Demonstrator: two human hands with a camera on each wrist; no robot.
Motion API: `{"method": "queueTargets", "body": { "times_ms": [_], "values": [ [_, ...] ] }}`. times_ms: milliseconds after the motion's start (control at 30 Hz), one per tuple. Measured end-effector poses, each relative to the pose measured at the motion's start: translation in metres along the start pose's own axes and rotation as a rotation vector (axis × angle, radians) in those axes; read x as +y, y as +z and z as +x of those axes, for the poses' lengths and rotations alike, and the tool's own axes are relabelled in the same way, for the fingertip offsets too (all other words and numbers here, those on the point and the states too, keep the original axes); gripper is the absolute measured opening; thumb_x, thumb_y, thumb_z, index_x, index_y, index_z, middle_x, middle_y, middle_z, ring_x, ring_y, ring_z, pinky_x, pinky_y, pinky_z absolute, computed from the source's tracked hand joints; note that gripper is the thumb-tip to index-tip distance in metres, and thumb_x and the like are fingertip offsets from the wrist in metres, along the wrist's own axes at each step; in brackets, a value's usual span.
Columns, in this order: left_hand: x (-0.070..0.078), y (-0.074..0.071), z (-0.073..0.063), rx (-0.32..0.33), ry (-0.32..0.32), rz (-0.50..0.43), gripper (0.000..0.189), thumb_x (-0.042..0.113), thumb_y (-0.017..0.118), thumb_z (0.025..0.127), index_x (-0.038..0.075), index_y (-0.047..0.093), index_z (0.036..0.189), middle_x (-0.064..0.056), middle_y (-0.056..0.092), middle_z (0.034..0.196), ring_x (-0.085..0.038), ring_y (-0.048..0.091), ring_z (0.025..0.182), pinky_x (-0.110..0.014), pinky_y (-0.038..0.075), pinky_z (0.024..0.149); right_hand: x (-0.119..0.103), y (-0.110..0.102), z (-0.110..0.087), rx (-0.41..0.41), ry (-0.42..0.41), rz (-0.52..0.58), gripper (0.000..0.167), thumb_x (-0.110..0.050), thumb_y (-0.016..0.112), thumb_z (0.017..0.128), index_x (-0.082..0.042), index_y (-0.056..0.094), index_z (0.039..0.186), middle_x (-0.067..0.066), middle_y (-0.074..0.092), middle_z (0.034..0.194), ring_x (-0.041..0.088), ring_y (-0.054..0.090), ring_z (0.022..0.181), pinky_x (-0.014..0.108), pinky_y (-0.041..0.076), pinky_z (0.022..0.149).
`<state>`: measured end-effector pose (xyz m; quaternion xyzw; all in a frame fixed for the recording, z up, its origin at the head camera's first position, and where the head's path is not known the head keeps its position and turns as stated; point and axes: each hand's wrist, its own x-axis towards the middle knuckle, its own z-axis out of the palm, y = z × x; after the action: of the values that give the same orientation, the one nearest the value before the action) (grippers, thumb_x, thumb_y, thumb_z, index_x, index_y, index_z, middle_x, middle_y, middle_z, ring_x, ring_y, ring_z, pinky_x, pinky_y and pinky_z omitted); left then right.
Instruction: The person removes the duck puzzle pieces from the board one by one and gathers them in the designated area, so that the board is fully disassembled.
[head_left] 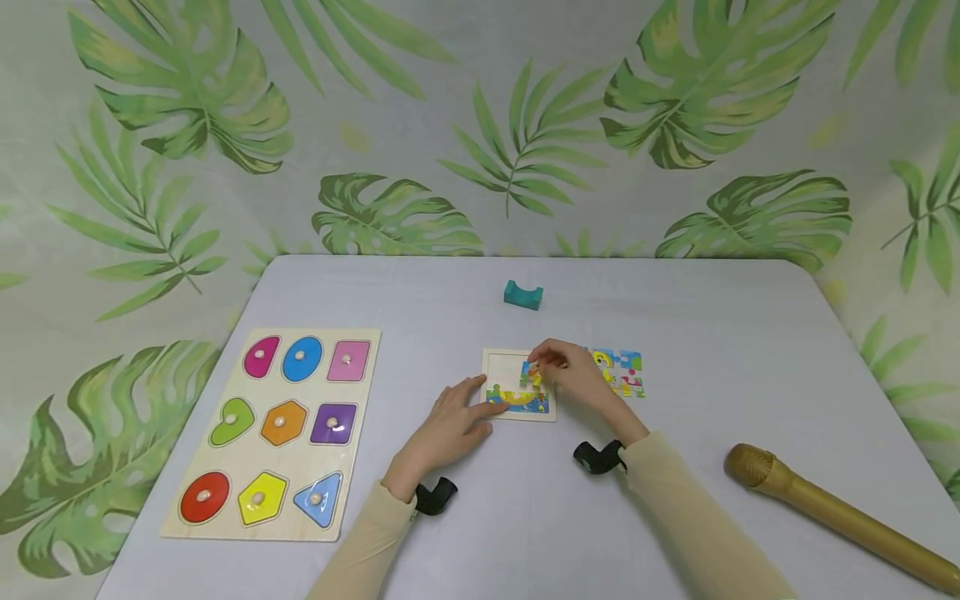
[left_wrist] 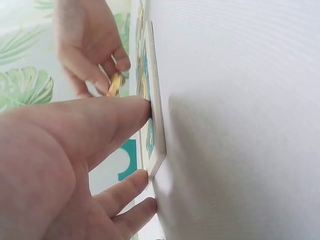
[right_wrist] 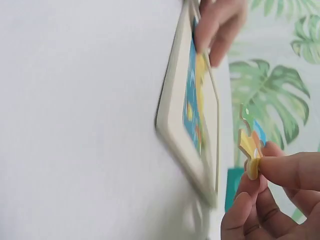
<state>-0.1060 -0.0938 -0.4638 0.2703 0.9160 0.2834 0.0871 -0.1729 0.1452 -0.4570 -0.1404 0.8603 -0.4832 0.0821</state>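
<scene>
A small jigsaw puzzle in a pale wooden frame [head_left: 540, 417] lies mid-table, its lower part filled with blue and yellow pieces [head_left: 525, 402] and its upper part bare. My left hand [head_left: 448, 421] rests at the frame's left side, fingers fairly straight; one digit presses near the filled pieces and other fingertips touch the left edge. Between thumb and fingers, my right hand [head_left: 576, 375] pinches a puzzle piece [right_wrist: 254, 150] coloured yellow, green, blue and orange. That piece is held above the frame's right part. Just right of the frame lie several loose puzzle pieces [head_left: 628, 371], partly hidden by the right hand.
At left lies a wooden shape board [head_left: 300, 521] with several coloured knobbed shapes. A teal curved block [head_left: 522, 296] stands behind the puzzle. The gold microphone [head_left: 832, 504] lies at the right front. A leaf-patterned cloth [head_left: 525, 158] hangs behind the white table.
</scene>
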Motion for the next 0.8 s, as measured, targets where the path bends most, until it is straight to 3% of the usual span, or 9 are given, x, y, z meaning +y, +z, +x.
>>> {"method": "queueTargets", "body": {
  "times_ms": [367, 600, 800],
  "values": [
    [0.000, 0.001, 0.000, 0.008, -0.001, -0.011, 0.034, 0.017, 0.056, 0.096, 0.014, 0.062, 0.129, -0.020, 0.028, 0.150, -0.039, 0.021, 0.139, -0.056, 0.014, 0.111, 0.025, -0.037, -0.019, 0.065, 0.030, -0.060, 0.014, 0.004, 0.057, 0.091, 0.004, 0.066, 0.101, 0.015, 0.066, 0.096, 0.023, 0.054, 0.079, 0.027, 0.046, 0.065],
    [0.000, 0.000, 0.000, 0.004, -0.003, -0.018, 0.034, 0.017, 0.056, 0.097, 0.014, 0.062, 0.129, -0.020, 0.028, 0.150, -0.039, 0.021, 0.139, -0.056, 0.013, 0.111, 0.033, -0.039, -0.021, 0.077, 0.064, -0.095, 0.011, 0.002, 0.059, 0.091, 0.003, 0.068, 0.098, 0.014, 0.067, 0.094, 0.023, 0.056, 0.079, 0.024, 0.047, 0.066],
    [0.001, 0.000, 0.000, 0.006, -0.004, -0.015, 0.033, 0.017, 0.056, 0.097, 0.014, 0.063, 0.129, -0.020, 0.029, 0.150, -0.038, 0.022, 0.139, -0.056, 0.013, 0.111, 0.036, -0.036, -0.022, 0.095, 0.059, -0.163, 0.010, 0.002, 0.059, 0.092, 0.002, 0.068, 0.097, 0.014, 0.067, 0.097, 0.024, 0.057, 0.082, 0.030, 0.048, 0.071]
  ]
}}
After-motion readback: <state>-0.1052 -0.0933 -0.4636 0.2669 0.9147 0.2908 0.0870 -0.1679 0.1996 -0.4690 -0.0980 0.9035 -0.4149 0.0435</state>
